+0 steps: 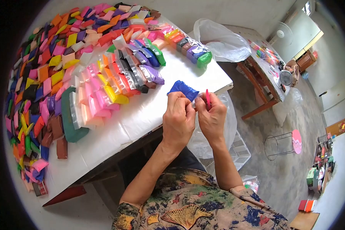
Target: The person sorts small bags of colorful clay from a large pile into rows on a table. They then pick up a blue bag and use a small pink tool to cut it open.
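Note:
My left hand (pixel 179 119) is closed on a small blue packet (pixel 183 89), which sticks up above the fingers near the table corner. My right hand (pixel 212 118) is closed just beside it, its thumb close to the packet's right end. A thin, bright pink strip-like tool (pixel 207 99) stands up between the right thumb and fingers; its lower part is hidden in the hand. Left of my hands, rows of clear-edged packets in peach, pink, yellow, red, black and purple (pixel 113 82) lie on the white table (pixel 126 126).
A large heap of loose coloured packets (pixel 46 84) covers the table's left side. A wrapped multicoloured bundle (pixel 191 50) lies near the far edge. Below my hands is a white plastic crate (pixel 239 151) with a clear bag. A stool (pixel 296 142) and second table (pixel 253 61) stand to the right.

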A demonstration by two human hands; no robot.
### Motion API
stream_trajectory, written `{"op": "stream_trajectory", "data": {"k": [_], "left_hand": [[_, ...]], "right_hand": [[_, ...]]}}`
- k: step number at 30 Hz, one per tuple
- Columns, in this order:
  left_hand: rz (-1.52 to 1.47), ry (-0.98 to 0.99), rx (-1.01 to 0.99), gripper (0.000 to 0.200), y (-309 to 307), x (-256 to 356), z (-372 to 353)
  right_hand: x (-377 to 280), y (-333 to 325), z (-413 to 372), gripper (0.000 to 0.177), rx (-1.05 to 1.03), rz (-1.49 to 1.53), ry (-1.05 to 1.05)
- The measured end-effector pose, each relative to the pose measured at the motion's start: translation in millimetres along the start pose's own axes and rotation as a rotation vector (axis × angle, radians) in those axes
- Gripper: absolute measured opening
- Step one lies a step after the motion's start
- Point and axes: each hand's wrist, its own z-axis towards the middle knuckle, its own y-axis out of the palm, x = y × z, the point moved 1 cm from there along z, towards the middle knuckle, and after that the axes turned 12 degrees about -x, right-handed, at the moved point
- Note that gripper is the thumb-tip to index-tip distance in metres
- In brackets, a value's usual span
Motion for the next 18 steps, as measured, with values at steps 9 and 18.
{"op": "stream_trajectory", "data": {"k": [9,18], "left_hand": [[0.015,0.002,-0.006,0.007,1,0,1],[0.029,-0.005,-0.002,0.006,1,2,3]], "right_hand": [[7,5,5,0.009,0.015,-0.368,-0.04],[4,-15,-2,0.016,0.054,-0.114,0.033]]}}
